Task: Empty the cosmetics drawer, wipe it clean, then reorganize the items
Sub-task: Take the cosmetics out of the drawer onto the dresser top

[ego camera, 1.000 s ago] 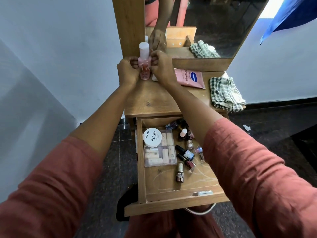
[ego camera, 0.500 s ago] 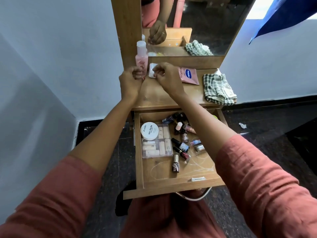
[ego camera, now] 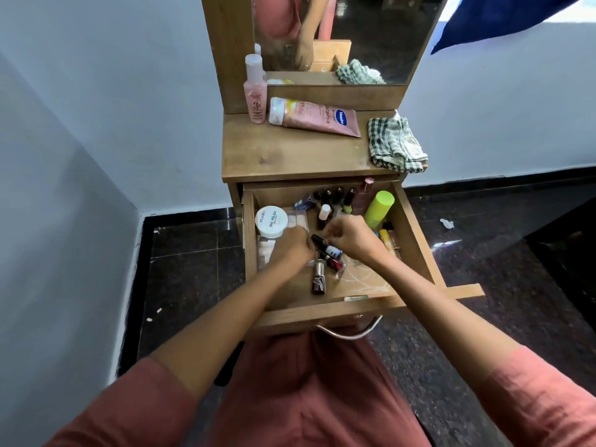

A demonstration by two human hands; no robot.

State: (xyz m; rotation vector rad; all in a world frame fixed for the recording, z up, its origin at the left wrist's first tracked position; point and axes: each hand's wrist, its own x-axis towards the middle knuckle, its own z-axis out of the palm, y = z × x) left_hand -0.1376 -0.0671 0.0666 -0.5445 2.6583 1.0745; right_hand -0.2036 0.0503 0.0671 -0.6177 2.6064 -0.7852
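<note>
Emptying step: left hand (ego camera: 292, 250) and right hand (ego camera: 351, 237) curl among drawer (ego camera: 416, 240) bottles (ego camera: 332, 252), grasp unclear; next, lift bottles onto desk (ego camera: 290, 156).

Mirror (ego camera: 387, 33), dk tiled floor (ego camera: 187, 253), blue curtain (ego camera: 500, 21)

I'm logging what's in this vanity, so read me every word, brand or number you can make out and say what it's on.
"ZUDIO": lid of the white jar.
"NAIL POLISH": same lid; the smaller line beneath is blurred.
"Vaseline": blue oval on the pink tube.
"luta-Hya": along the same tube, first letter unclear.
"3": pink bottle; its small print is blurred.
The nail polish bottles in the drawer: labels too small to read.
</note>
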